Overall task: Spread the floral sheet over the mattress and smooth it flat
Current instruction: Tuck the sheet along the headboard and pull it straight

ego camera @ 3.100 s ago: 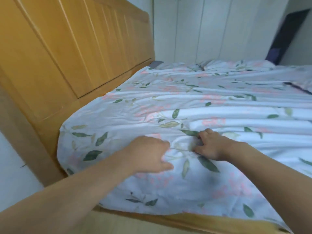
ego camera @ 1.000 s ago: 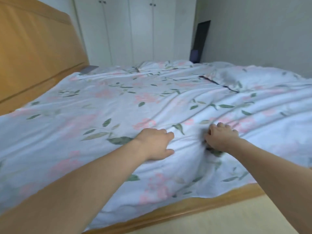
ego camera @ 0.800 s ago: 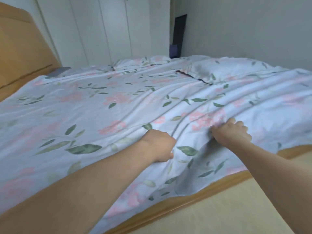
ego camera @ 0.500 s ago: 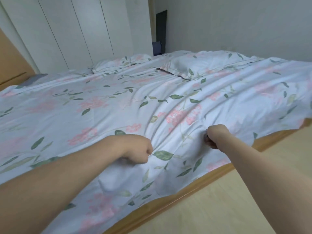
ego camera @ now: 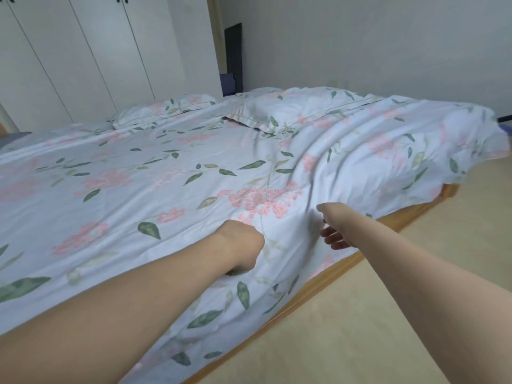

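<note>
Nearest me, the person's left hand is curled into a fist on the floral sheet, knuckles down near the bed's near edge; it seems to bunch a fold of cloth underneath, though the grip itself is hidden by the back of the hand. Just to its right, the right hand has let go: half a second ago it was a tight fist on the fabric, and now its fingers hang loose and parted, just off the hanging edge of the sheet, holding nothing that I can see.

Over the last few seconds both hands have also worked their way along the side of the bed, away from the wooden headboard (now out of sight) and towards the foot. The cloth around the left hand lies fairly flat, draped over the wooden bed frame.

Further off, the job is plainly unfinished. Deep ridges run from the right hand up towards the far corner, where the sheet is heaped and rumpled. Two matching pillows lie at the far side, with a white wardrobe behind them.

My guess is that the freed hand will take a fresh hold further along and pull those ridges out.
</note>
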